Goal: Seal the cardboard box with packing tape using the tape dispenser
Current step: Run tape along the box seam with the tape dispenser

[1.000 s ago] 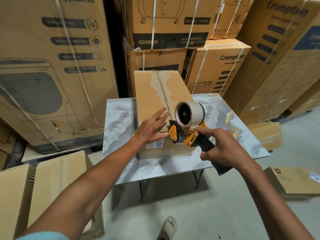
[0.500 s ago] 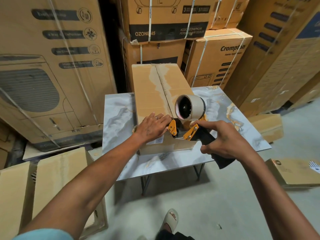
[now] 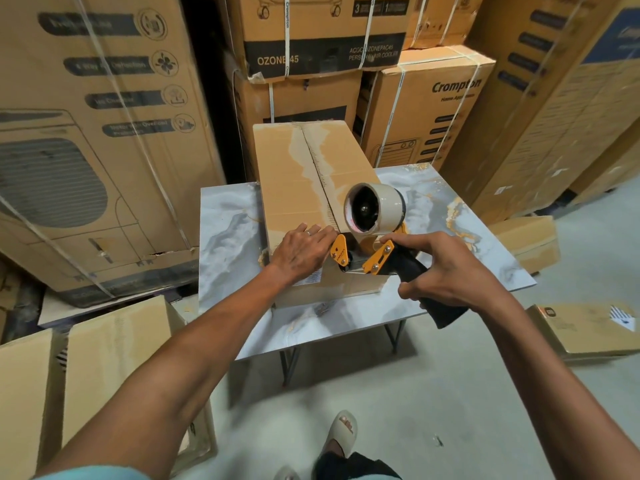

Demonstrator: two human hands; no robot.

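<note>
1. Cardboard box (image 3: 304,188) lies lengthwise on a marble-pattern table (image 3: 225,237), its far end toward the stacked cartons (image 3: 429,109). Top flaps closed; centre seam runs near to far, with pale torn patches along it.
2. Tape dispenser (image 3: 374,251) sits at the near end of the box top, right of the seam. Orange side plates, black handle, beige tape roll (image 3: 375,207) standing above the frame.
3. Right hand (image 3: 446,271) wraps the black handle, fingers curled round it, forefinger reaching forward to the orange plate.
4. Left hand (image 3: 303,252) rests palm-down on the near left part of the box top, fingers bent over toward the dispenser's front; a ring on one finger. Whether the fingertips pinch tape cannot be told.
5. Flat cartons (image 3: 114,358) lean near left on the floor; another box (image 3: 585,327) lies on the floor at right.
6. Sandalled foot (image 3: 341,431) on the concrete floor below the table.
</note>
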